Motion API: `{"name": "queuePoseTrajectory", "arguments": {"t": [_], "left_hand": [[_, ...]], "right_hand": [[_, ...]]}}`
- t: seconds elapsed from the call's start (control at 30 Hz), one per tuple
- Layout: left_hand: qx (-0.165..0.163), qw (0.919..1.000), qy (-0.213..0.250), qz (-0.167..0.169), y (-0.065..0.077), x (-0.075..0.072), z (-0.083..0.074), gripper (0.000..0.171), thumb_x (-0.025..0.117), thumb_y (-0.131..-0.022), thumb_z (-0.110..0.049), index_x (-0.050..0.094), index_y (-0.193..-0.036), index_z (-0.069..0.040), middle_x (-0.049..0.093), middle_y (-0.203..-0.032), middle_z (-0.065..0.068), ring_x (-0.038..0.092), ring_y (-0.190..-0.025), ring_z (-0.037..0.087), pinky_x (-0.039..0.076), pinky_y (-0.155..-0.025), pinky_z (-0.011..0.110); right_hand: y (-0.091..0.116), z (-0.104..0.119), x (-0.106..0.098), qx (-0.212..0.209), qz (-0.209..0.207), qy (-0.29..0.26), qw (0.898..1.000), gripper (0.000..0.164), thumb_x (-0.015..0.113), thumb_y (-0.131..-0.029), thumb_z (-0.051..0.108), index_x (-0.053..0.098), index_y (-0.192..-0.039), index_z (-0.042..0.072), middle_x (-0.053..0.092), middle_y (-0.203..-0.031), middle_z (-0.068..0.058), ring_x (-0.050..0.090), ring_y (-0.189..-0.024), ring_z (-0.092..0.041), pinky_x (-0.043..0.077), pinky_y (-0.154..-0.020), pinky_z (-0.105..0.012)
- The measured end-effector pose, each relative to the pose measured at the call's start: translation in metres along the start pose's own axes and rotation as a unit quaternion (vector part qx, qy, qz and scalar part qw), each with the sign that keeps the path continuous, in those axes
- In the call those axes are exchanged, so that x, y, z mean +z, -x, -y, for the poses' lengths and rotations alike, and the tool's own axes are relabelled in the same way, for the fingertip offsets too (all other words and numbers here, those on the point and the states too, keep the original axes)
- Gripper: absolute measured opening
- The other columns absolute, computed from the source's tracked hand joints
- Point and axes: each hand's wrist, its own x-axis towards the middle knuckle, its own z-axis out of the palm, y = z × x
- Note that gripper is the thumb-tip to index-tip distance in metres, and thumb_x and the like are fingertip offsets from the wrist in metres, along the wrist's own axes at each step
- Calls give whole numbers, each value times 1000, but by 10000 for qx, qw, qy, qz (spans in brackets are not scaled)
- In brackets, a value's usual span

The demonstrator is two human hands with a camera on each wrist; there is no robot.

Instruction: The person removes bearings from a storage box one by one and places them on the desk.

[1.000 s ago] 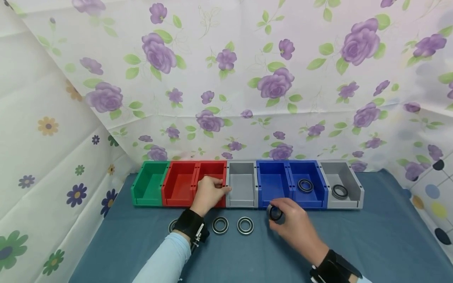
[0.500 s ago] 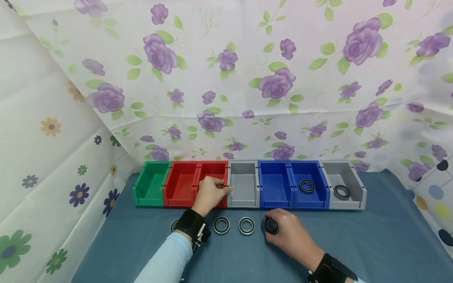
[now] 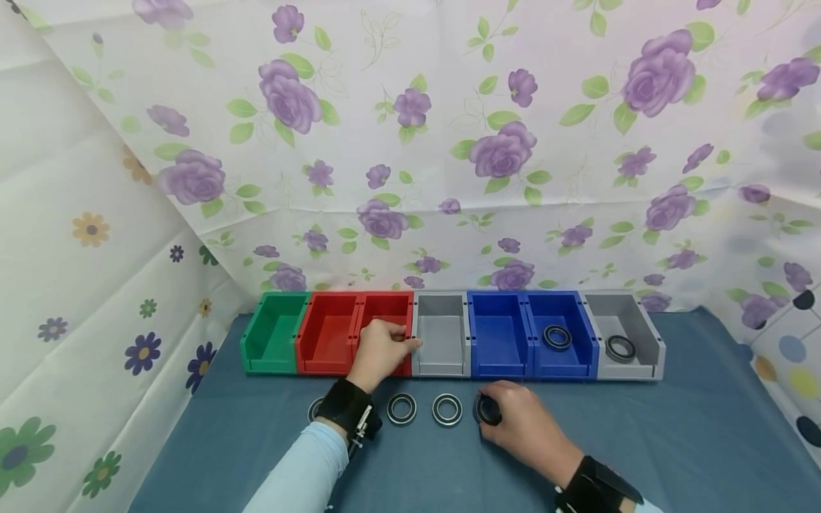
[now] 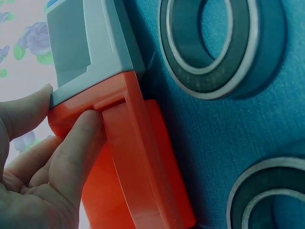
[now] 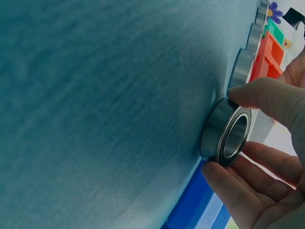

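My right hand (image 3: 529, 424) holds a black-and-silver ball bearing (image 5: 217, 131) between thumb and fingers, low over the blue cloth in front of the left blue bin (image 3: 499, 331). In the right wrist view the bearing is on edge against the cloth. My left hand (image 3: 377, 355) reaches to the right-hand red bin (image 3: 385, 305). Its thumb and fingers pinch the side wall where that bin meets the middle grey bin (image 3: 439, 335), as the left wrist view shows. Two bearings lie flat between the hands, one left (image 3: 391, 410) and one right (image 3: 437, 410). Another bearing (image 3: 313, 410) is partly hidden by the left wrist.
The bins form one row along the back of the cloth (image 3: 462, 477), with a green bin (image 3: 272, 331) and another red bin (image 3: 327, 331) at left. Single bearings sit in the right blue bin (image 3: 553, 308) and the end grey bin (image 3: 651, 353). A flowered sheet (image 3: 410, 178) hangs behind.
My right hand has brought its bearing down and slightly left, from near the blue bin's front edge to the cloth beside the other bearings. The left hand stays on the red bin's wall.
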Motion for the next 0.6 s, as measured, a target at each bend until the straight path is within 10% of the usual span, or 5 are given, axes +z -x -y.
{"name": "queuePoseTrajectory", "arguments": {"t": [0.6], "left_hand": [[-83,9999,60,30,1,-1,-3,41,76,-76,-31,68,-109,-8,66,-90,0,59,-81,14,50,-68,25]], "right_hand": [[-1,-3,2,-70,23,75,9999,47,80,-68,31,65,-110,15,61,-107,2,56,-98,-10,48,-81,-30]]}}
